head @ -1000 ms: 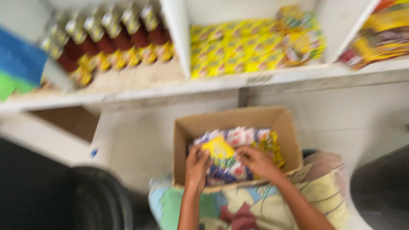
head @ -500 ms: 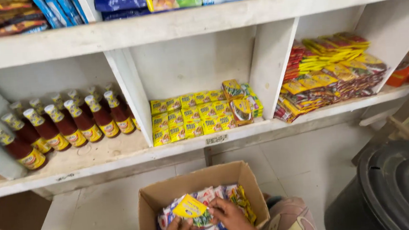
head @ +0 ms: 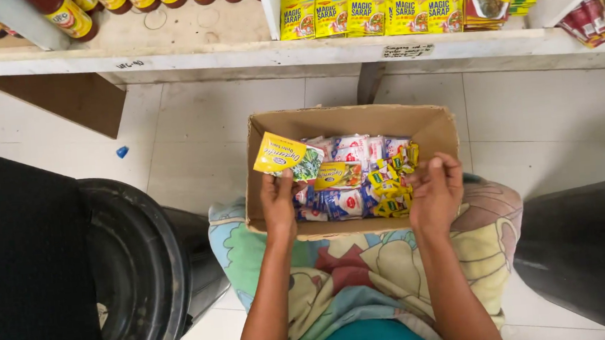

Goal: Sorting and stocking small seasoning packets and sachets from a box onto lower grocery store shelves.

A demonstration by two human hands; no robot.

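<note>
A cardboard box [head: 436, 125] rests on my lap, filled with several small sachets in white, blue and yellow [head: 351, 188]. My left hand [head: 279, 206] holds a yellow and green sachet [head: 288, 157] up over the box's left side. Over the box's right side, my right hand [head: 434, 194] pinches a strip of small yellow sachets [head: 393, 173], fingers curled around them.
A white shelf [head: 236, 53] runs along the top with brown sauce bottles [head: 71, 15] at left and yellow seasoning packets [head: 376, 6] in the middle. Black round bins stand at left [head: 138, 269] and right [head: 583, 256]. A tiled floor [head: 192, 143] lies below.
The camera has tilted down from the shelves onto the box. My left hand has lifted a yellow and green sachet out toward the box's left, and my right hand has moved to the right side.
</note>
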